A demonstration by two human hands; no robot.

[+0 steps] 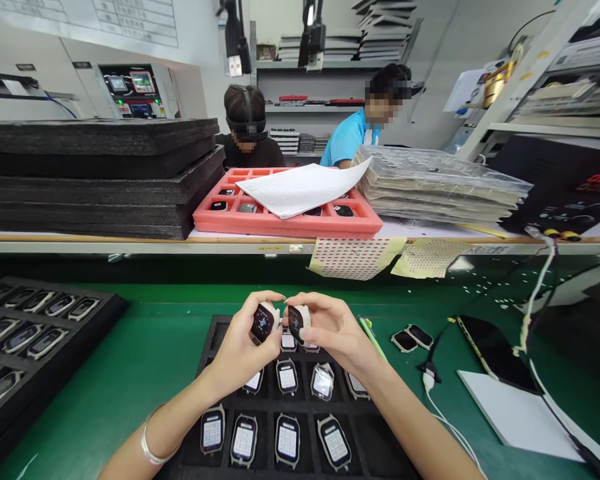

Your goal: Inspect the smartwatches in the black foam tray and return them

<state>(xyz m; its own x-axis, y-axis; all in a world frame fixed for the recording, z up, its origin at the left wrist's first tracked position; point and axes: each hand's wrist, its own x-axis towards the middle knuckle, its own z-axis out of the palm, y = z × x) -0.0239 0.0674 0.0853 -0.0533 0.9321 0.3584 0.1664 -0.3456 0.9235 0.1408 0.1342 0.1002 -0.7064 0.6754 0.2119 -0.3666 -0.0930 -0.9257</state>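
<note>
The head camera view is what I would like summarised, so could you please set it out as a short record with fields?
Left hand: holds a watch
Right hand: holds a second watch, close beside the first
Below the hands: black tray with more watches in its compartments
Right of the tray: phone on the green table
On the shelf: pink tray, partly covered by paper
Background: person in black, person in blue

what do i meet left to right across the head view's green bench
black foam tray of watches, left hand with dark-faced smartwatch, right hand with second smartwatch, slim green stick, two rectangular watch cases, black rectangular phone
</note>
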